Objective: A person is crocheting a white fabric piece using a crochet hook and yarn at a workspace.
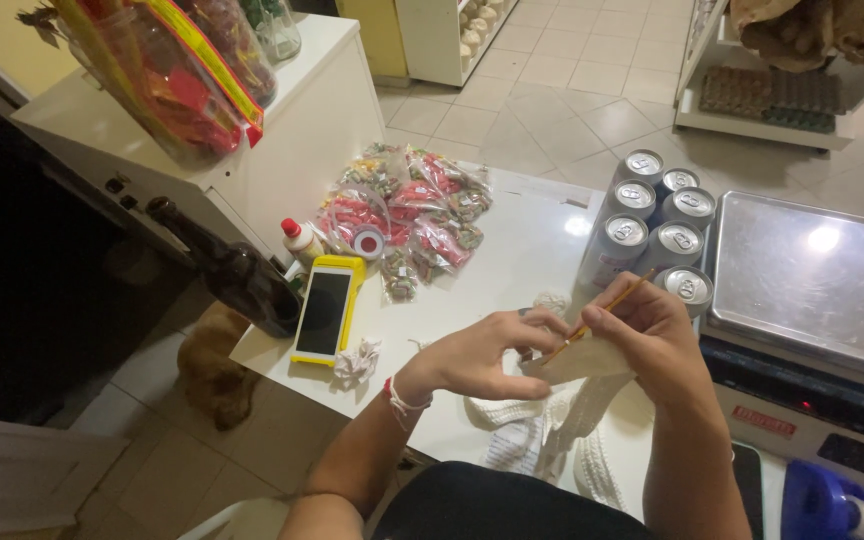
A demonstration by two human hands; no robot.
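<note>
My left hand [482,355] pinches the edge of a white crocheted fabric piece [552,420] that hangs down over my lap. My right hand [652,330] grips a thin yellow crochet hook [612,305], its tip pointing into the fabric between my two hands. A small ball of white yarn [552,300] lies on the white table [512,270] just beyond my fingers. Both hands work close together, almost touching, above the table's near edge.
A pack of silver drink cans [652,230] stands beside a weighing scale with a steel tray [812,280]. A phone in a yellow case [324,310], a dark glass bottle [232,270], bags of sweets [412,215], a crumpled paper [357,360] and a blue tape dispenser [832,500] lie around.
</note>
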